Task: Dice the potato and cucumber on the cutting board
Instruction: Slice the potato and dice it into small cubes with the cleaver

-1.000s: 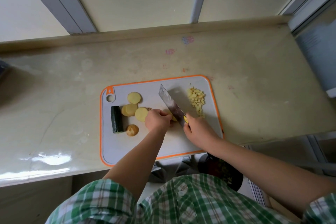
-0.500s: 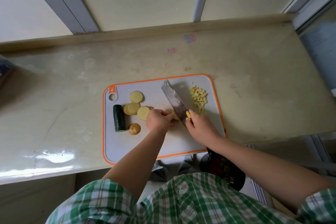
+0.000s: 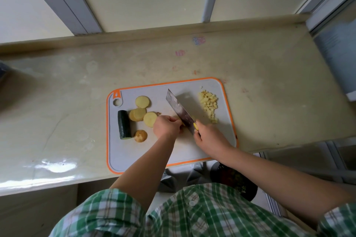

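Note:
A grey cutting board (image 3: pixel 134 158) with an orange rim lies on the counter. My right hand (image 3: pixel 210 136) grips the handle of a cleaver (image 3: pixel 179 110), blade down on the board's middle. My left hand (image 3: pixel 166 128), fingers curled, holds potato pieces against the blade's left side; they are mostly hidden under it. Round potato slices (image 3: pixel 142 101) (image 3: pixel 137 114) (image 3: pixel 149 119) lie left of that hand. A potato end piece (image 3: pixel 140 136) sits in front of them. A dark green cucumber piece (image 3: pixel 124 127) lies at the board's left. Diced potato (image 3: pixel 209 104) is heaped at the far right.
The beige counter (image 3: pixel 269 86) runs left and right, with a raised back ledge (image 3: pixel 154 32) under the window frames. The board's near edge overhangs the counter's front. A dark bin (image 3: pixel 234 181) stands on the floor below my right arm.
Both hands and the cleaver stay at the same spot on the board; the blade has shifted only slightly. The view has drifted a little.

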`<state>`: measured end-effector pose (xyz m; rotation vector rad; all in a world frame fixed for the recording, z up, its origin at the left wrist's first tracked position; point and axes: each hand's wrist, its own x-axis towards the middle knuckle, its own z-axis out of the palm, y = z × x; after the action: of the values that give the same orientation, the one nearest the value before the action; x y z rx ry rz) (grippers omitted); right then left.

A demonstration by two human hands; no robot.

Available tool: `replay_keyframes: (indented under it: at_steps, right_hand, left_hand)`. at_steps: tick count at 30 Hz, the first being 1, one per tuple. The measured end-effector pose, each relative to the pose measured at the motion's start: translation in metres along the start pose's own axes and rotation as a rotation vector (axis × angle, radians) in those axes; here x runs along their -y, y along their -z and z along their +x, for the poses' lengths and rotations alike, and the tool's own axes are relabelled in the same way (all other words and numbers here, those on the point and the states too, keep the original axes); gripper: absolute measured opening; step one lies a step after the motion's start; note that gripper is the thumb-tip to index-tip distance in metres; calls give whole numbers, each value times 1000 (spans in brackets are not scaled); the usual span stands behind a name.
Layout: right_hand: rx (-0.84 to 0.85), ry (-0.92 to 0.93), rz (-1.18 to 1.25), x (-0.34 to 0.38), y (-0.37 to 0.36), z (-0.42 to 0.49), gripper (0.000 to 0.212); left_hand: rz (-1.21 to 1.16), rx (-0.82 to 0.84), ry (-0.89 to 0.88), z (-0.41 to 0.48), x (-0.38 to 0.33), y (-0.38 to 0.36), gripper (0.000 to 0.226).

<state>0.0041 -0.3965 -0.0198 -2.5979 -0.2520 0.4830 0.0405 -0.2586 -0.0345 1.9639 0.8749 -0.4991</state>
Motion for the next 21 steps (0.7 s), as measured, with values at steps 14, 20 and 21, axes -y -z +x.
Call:
replay_keyframes:
  at_steps: [14,20,21]
  right_hand:
    - [-109,-62,200,8,14,27,19]
    - [-101,-250,606,-9,51,29,25]
    - [-120,-267,630,-13,54,28,24]
  left_hand:
    - [171,47,-138,3,0,6,16]
    - [447,-6,-618,5,2,20,20]
    - [559,36,-800,9,1,20,32]
